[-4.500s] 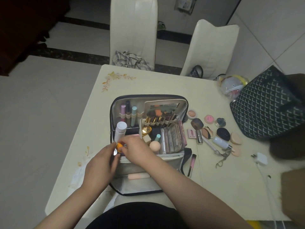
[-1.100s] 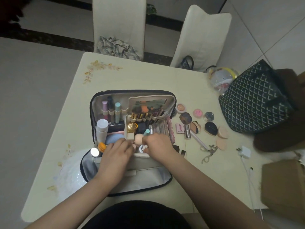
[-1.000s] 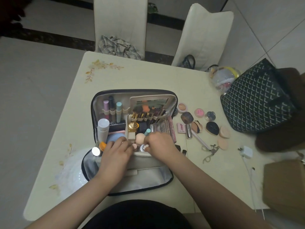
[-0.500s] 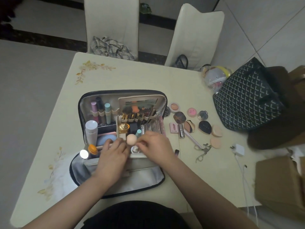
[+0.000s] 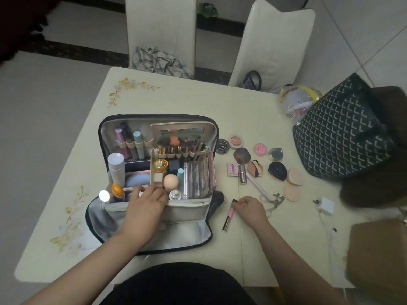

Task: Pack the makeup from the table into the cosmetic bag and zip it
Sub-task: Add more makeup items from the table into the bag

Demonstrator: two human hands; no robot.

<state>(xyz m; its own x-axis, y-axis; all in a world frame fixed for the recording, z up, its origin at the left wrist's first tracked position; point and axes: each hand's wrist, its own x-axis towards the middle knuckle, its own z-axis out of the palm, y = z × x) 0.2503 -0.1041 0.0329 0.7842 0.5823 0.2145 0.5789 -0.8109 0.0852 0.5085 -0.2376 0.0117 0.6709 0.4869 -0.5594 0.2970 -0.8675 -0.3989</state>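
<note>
The open cosmetic bag (image 5: 187,211) stands on the table, packed with bottles, brushes, palettes and a peach sponge (image 5: 170,181). My left hand (image 5: 144,209) rests on the bag's front rim with fingers reaching into it. To the right of the bag, my right hand (image 5: 250,210) pinches the top end of a thin pink lip gloss tube (image 5: 229,215) lying on the table. Several compacts (image 5: 241,155), puffs (image 5: 294,176), a small silver tube (image 5: 242,173) and an eyelash curler (image 5: 275,201) lie loose further right.
A dark patterned tote (image 5: 339,137) stands at the table's right, a clear pouch (image 5: 297,100) behind it. A white charger (image 5: 325,205) with cable lies near the right edge, beside a brown box (image 5: 376,254). Two white chairs (image 5: 273,40) stand at the far side.
My right hand has left the bag and moved right onto the table, taking hold of the pink lip gloss tube. My left hand stays at the bag's front.
</note>
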